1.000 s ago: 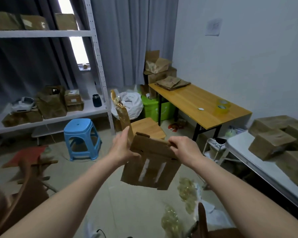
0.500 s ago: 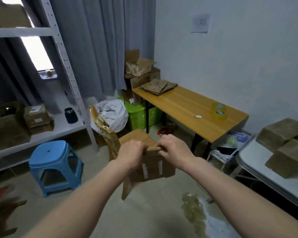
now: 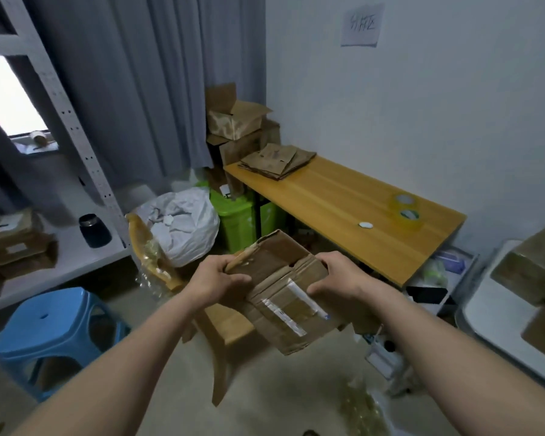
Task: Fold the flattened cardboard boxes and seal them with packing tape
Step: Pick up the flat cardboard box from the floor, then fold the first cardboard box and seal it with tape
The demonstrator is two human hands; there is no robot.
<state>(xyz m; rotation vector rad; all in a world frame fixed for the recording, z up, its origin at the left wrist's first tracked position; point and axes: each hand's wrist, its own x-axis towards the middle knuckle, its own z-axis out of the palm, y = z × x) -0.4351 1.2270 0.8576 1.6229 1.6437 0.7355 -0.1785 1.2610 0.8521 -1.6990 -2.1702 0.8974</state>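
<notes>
One brown corrugated box (image 3: 283, 297), partly opened, with two pale tape strips, is held in mid-air in front of the table (image 3: 334, 202). The left hand (image 3: 216, 280) grips its left flap; the right hand (image 3: 335, 273) curls round its right edge. On the wooden table lie two clear tape rolls (image 3: 406, 209) and one stack of flattened boxes (image 3: 277, 160).

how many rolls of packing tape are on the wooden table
2. One roll of packing tape lies near the right end of the wooden table by the wall; the second roll sits just in front, touching it. None seems hidden there.
</notes>
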